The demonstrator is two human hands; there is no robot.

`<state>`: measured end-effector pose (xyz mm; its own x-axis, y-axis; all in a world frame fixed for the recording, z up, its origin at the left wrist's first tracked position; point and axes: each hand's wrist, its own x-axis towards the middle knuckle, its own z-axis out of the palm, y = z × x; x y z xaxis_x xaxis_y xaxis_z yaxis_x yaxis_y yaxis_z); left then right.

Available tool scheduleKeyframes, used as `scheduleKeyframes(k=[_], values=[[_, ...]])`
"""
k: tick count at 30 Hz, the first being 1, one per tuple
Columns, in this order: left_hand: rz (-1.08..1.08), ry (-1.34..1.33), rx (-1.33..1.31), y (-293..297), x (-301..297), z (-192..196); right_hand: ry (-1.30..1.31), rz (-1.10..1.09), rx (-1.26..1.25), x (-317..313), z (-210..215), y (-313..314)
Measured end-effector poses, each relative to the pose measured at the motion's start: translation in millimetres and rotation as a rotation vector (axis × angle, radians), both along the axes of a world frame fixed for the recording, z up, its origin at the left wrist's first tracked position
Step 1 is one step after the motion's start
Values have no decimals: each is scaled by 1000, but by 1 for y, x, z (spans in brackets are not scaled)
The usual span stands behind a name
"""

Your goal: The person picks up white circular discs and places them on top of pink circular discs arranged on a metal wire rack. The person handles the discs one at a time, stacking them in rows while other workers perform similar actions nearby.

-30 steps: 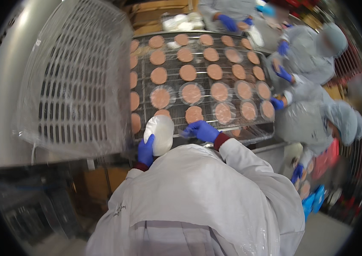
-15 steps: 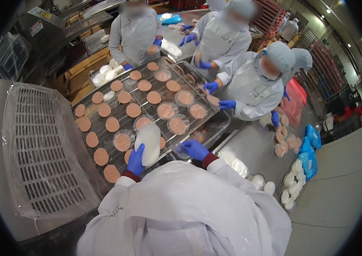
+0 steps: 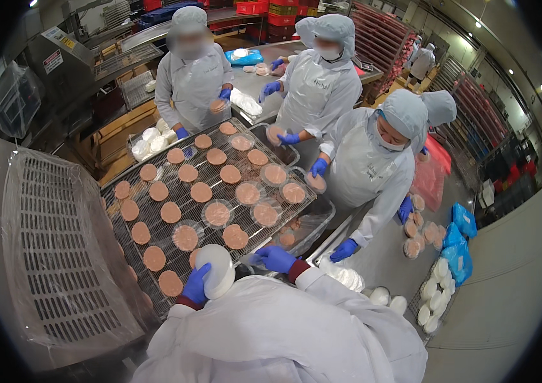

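My left hand (image 3: 197, 283) grips a thick stack of white round film sheets (image 3: 220, 271), tilted above the near edge of the wire rack. Off to its right, my right hand (image 3: 275, 258) is pinched on a thin clear film sheet (image 3: 249, 258), which is hard to see. Both hands wear blue gloves. Rows of flat pink meat patties (image 3: 235, 237) lie on the wire rack (image 3: 149, 231). Several of them have a clear round film on top, such as the filmed patty (image 3: 185, 237). The stack hides part of one patty near me.
Three co-workers stand across the rack; one reaches a gloved hand (image 3: 343, 250) to a white film pile (image 3: 341, 276) on my right. Clear plastic tubs (image 3: 312, 225) line the rack's right side. A plastic-covered slotted panel (image 3: 54, 242) stands left; blue bags (image 3: 459, 252) lie far right.
The view has tilted up. My left hand has drawn the stack nearer to me, and my right hand has moved toward it. The right co-worker's hand has swung from the rack to the film pile.
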<state>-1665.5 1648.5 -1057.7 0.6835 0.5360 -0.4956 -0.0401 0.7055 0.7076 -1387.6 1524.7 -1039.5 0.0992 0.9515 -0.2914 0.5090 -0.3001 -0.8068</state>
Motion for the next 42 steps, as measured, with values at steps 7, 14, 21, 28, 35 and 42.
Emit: scheduleKeyframes(k=[7,14,21,28,35,42], values=[[166,-27,-250,-16,6,16,22,136,-22,7,-44,9],[144,-774,-648,-30,-32,4,133,259,-81,-23,-50,27],[38,188,27,-42,-52,-2,48,231,-102,-52,5,15],[-94,283,119,-41,-40,15,-4,182,-125,-59,-32,2],[-35,258,181,-40,-58,13,314,203,-264,-71,-45,-5],[223,343,57,-44,-66,16,-238,-598,189,49,-80,66]])
